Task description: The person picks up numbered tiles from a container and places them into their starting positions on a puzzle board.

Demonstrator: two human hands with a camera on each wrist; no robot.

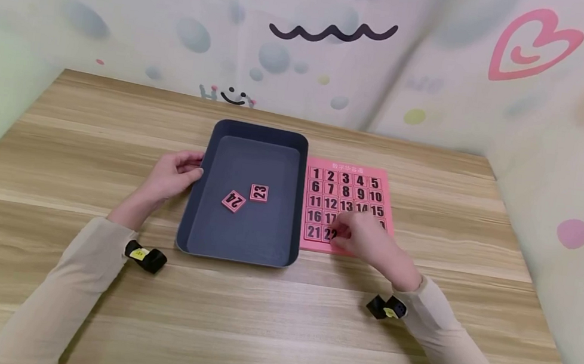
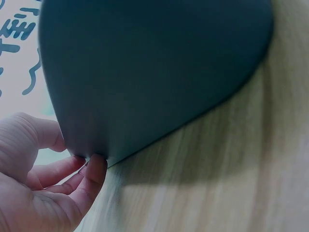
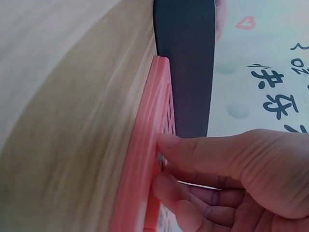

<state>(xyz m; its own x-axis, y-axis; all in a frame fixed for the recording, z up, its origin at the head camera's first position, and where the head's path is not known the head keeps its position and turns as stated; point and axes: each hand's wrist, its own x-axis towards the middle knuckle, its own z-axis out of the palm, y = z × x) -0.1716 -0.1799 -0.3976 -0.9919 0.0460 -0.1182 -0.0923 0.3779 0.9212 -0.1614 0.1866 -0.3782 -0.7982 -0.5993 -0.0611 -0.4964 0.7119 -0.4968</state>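
Observation:
In the head view, a pink number puzzle board (image 1: 341,249) lies right of a dark grey tray (image 1: 242,236), against its side. My right hand (image 1: 369,239) is over the board's lower rows, thumb and fingertips pinching at the number tile 22 (image 1: 329,235), which they partly cover. The right wrist view shows the right hand (image 3: 231,174) low at the pink board's edge (image 3: 140,145). My left hand (image 1: 167,178) holds the tray's left wall, thumb at the rim. From the left wrist, the fingers (image 2: 91,181) touch the tray's outer side (image 2: 154,72).
Inside the tray lie two loose pink tiles, number 24 (image 1: 234,201) and number 23 (image 1: 259,193), turned askew. Everything stands on a wood-grain table (image 1: 253,334). A printed wall covering (image 1: 176,55) rises behind the table's far edge.

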